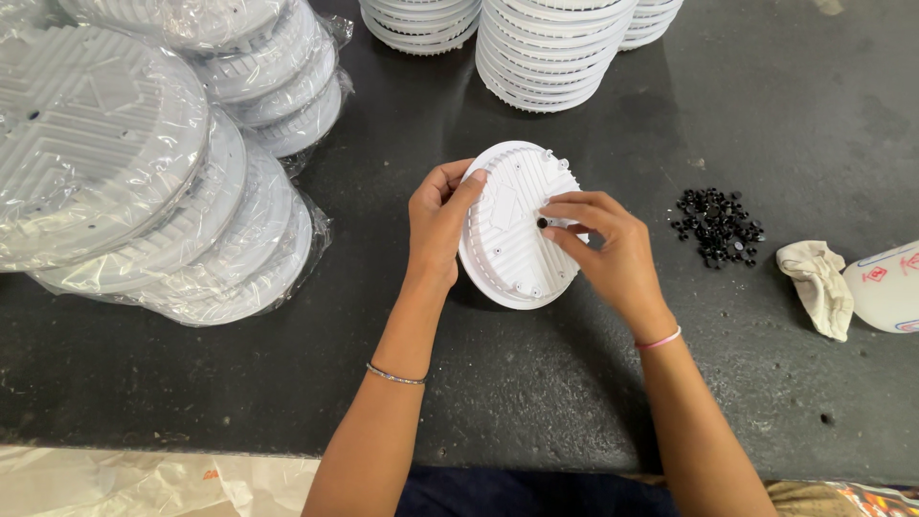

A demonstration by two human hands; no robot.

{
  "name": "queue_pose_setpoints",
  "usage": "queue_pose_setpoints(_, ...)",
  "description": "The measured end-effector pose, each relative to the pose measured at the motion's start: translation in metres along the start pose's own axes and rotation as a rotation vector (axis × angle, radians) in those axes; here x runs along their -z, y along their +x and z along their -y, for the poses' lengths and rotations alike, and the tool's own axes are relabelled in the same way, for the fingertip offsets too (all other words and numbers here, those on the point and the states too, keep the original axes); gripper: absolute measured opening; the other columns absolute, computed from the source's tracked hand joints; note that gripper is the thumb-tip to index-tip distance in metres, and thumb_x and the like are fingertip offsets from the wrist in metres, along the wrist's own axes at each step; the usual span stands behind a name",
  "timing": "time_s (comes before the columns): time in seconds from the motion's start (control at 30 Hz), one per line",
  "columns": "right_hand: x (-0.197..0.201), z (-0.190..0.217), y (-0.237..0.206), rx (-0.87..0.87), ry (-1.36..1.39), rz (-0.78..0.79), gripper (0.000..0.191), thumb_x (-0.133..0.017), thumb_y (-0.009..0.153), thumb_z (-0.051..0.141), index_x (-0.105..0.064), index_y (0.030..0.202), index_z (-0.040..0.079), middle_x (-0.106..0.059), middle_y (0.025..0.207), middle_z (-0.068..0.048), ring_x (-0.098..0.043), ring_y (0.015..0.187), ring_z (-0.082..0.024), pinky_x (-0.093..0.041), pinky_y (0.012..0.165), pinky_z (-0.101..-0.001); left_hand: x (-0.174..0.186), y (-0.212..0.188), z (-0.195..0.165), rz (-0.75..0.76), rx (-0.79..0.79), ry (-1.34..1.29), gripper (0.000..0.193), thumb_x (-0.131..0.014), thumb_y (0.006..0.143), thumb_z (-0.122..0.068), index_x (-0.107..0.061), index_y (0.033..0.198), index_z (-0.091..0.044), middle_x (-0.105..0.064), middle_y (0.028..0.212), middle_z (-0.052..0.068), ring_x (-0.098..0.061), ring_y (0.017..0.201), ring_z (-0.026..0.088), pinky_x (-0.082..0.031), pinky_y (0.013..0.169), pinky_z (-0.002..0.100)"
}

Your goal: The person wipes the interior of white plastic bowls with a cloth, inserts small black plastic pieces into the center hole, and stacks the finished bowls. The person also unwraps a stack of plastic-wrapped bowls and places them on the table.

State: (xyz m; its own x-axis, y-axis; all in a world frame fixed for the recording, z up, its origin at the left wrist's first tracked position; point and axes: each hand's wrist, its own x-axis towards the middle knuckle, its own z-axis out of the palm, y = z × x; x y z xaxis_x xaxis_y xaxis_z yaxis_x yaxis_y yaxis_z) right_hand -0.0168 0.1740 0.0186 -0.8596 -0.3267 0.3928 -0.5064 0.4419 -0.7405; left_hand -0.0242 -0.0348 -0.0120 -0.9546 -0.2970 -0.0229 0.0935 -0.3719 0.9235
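Observation:
A round white ribbed plastic disc is tilted up off the dark table at the centre. My left hand grips its left rim, thumb and fingers curled over the edge. My right hand is at the disc's face, with thumb and forefinger pinching a small black plug against the middle of the disc. A loose heap of the same small black plugs lies on the table just right of my right hand.
Stacks of the same discs wrapped in clear plastic fill the left side. Unwrapped white stacks stand at the back. A crumpled cream cloth and a white round object lie at the right edge. A plastic sheet hangs below the table front.

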Motion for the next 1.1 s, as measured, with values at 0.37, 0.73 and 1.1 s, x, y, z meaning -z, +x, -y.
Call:
queue_pose_setpoints(0.37, 0.020, -0.046, 0.014, -0.360, 0.447, 0.062, 0.105, -0.086, 0.077, 0.015, -0.024, 0.162, 0.004, -0.033, 0.163, -0.024, -0.039, 0.146, -0.036, -0.042, 0.114, -0.0466, -0.012, -0.013, -0.008, 0.143, -0.059, -0.066, 0.033, -0.076, 0.092, -0.018, -0.069, 0.118, 0.001, -0.072, 0.104, 0.007, -0.066, 0.093, 0.009, -0.054, 0.084, 0.026)
queue_pose_setpoints(0.73, 0.017, -0.044, 0.014, -0.385, 0.536, 0.137, 0.120, -0.090, 0.068, 0.016, -0.017, 0.162, -0.001, -0.049, 0.153, -0.028, -0.051, 0.139, -0.035, -0.042, 0.113, -0.0455, -0.017, -0.018, -0.010, 0.145, -0.068, -0.052, 0.033, -0.076, 0.092, -0.019, -0.069, 0.117, 0.001, -0.073, 0.102, 0.007, -0.067, 0.093, 0.010, -0.055, 0.083, 0.026)
queue_pose_setpoints(1.1, 0.012, -0.043, 0.012, -0.384, 0.354, 0.092, 0.122, -0.092, 0.065, 0.024, -0.021, 0.162, 0.003, -0.053, 0.148, -0.026, -0.055, 0.135, -0.033, -0.047, 0.107, -0.0444, -0.020, -0.021, 0.003, 0.117, -0.156, -0.150, 0.026, -0.071, 0.096, -0.014, -0.069, 0.116, 0.003, -0.072, 0.103, 0.007, -0.065, 0.093, 0.009, -0.054, 0.083, 0.025)
